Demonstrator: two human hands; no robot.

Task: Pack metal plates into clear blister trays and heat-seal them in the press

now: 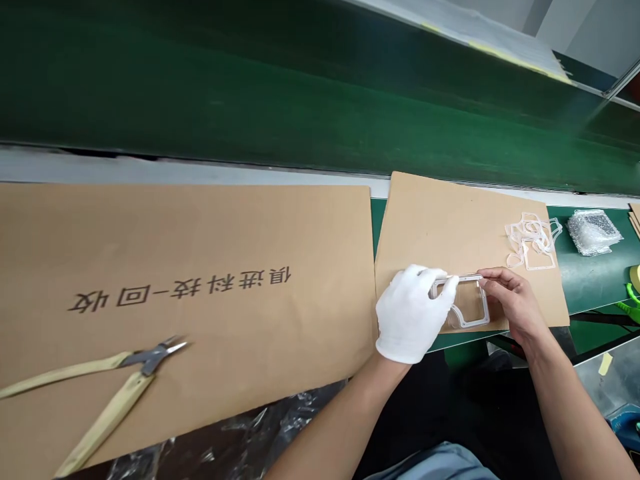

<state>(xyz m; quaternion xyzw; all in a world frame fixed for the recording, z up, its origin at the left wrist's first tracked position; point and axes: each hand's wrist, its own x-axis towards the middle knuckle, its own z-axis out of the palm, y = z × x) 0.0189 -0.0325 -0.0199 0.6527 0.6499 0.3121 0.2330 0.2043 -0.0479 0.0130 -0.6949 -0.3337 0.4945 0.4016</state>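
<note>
A clear plastic frame (486, 311) with a squarish opening is held between my two hands, just above the near edge of the right cardboard sheet (440, 227). My left hand (414, 312), in a white glove, is closed on the frame's left side with thumb and fingers. My right hand (515, 299) is bare and pinches the upper right corner. On the same sheet, beyond my right hand, lies a loose pile of similar thin clear frames (533, 237). Part of the held frame is hidden behind the gloved fingers.
A larger cardboard sheet (200, 233) with printed characters lies to the left, with yellow-handled cutting pliers (150, 360) on it. Bubble-wrapped pieces (594, 231) sit at the right on the green bench. A green upright panel (250, 93) runs along the back.
</note>
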